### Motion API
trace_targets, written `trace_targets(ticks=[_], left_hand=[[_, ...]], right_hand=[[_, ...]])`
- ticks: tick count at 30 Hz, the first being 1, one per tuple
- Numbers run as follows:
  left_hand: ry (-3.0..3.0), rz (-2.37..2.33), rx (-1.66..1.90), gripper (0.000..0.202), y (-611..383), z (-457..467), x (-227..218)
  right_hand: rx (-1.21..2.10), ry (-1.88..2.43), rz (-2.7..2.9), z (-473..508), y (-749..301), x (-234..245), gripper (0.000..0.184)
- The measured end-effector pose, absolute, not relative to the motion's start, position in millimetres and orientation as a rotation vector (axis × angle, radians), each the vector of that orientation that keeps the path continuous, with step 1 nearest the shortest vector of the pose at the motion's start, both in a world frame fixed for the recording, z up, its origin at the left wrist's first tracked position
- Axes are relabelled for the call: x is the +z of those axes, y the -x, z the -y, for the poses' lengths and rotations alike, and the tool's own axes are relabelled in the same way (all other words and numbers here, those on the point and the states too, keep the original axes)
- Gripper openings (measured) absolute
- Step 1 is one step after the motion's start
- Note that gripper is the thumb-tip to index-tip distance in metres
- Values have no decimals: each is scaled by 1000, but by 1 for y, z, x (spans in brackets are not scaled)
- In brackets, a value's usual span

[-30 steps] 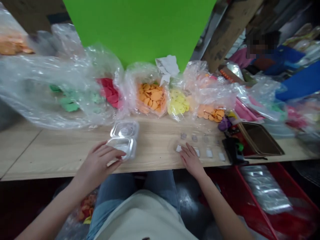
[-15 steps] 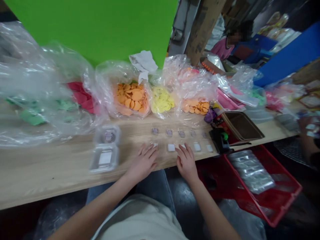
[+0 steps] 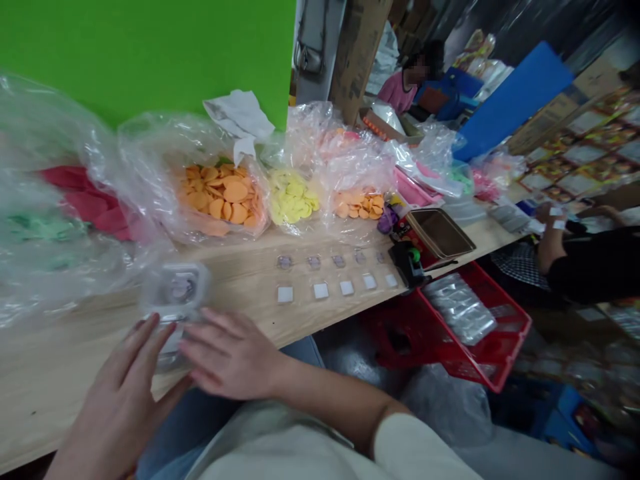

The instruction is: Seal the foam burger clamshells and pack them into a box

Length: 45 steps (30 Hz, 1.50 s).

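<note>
An open clear plastic clamshell box lies near the front edge of the wooden table. My left hand lies over its near half with fingers stretched out. My right hand reaches across from the right, fingers spread, touching the same near half. Neither hand grips anything that I can see. Further right on the table lies a strip of several small clear blister cells with white squares in them.
Clear bags line the back of the table: orange discs, yellow discs, more orange pieces, red and green pieces at left. A brown tray and a black tool lie right. A red crate stands below. Another person sits far right.
Both my hands have moved left from the blister strip to the clamshell box. The view has swung right, so the box and strip sit further left in the picture.
</note>
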<state>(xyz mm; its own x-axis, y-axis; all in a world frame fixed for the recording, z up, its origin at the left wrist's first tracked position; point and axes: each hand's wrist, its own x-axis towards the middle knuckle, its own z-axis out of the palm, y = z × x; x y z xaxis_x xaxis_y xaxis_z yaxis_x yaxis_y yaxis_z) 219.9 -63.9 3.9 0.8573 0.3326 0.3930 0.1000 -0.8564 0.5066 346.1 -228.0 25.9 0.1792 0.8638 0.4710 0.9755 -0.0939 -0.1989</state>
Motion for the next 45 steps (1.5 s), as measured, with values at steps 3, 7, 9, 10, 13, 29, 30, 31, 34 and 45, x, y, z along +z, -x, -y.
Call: trace_targets(ticks=[3,7,9,10,13,29,30,31,34,45], left_hand=[[-2459,-513,574,78,-198,54,-7],[-2061,-640,522,78,-172,46,-12],[-1948,-633,477,71,-168,51,-8],[-1902,-630,466,67,-168,54,-5],[-1802,-590,467,62,-173,60,0],[-2383,-361,938,79,-177,72,7],[-2446,-311,925,78,-177,74,2],[-2509,-265,889,77,-177,75,-2],[-2702,-183,728,64,-181,75,-9],[-3087,-79,407,21,-162,24,-1]], right_hand=[[-321,1927,2013,192,-335,36,30],[-194,1918,2055,184,-332,26,24],[-157,1926,1994,186,-331,22,21],[-127,1930,1961,187,-330,22,18],[-19,1972,1857,187,-326,24,18],[-62,1826,1491,186,-311,32,13],[-141,1828,1468,188,-312,31,13],[-222,1831,1426,190,-315,31,12],[-429,1910,1268,198,-336,27,10],[-190,2560,1424,231,-372,-35,17]])
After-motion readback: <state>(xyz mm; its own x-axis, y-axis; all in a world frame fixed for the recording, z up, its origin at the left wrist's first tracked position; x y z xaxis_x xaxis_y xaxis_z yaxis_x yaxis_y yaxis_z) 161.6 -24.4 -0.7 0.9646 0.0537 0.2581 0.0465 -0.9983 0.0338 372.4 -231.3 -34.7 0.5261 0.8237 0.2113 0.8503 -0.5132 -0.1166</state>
